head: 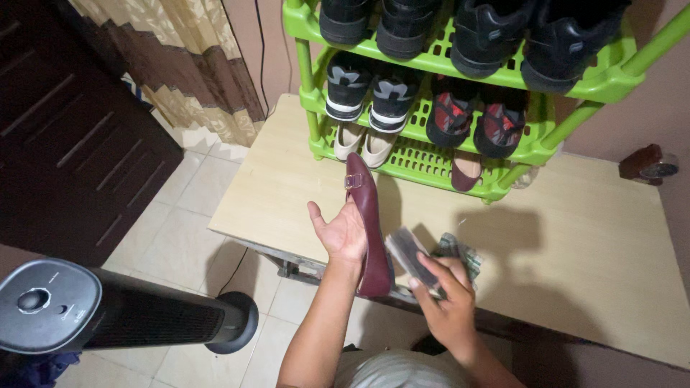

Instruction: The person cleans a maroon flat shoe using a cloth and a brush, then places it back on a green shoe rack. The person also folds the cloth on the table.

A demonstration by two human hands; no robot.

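1. Right hand [447, 302] closed on a grey cloth [411, 253], just beside the shoe; wipe with light, even strokes.
2. Left hand [343, 233] cups a maroon flat shoe [368, 215] from below, grip loose, above the counter [575, 244] edge; keep it steady.
3. Green shoe rack [431, 154] stands beyond.

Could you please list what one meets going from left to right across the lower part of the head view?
Black tower fan → left hand → maroon flat shoe in its grip → right hand, which holds a grey cloth.
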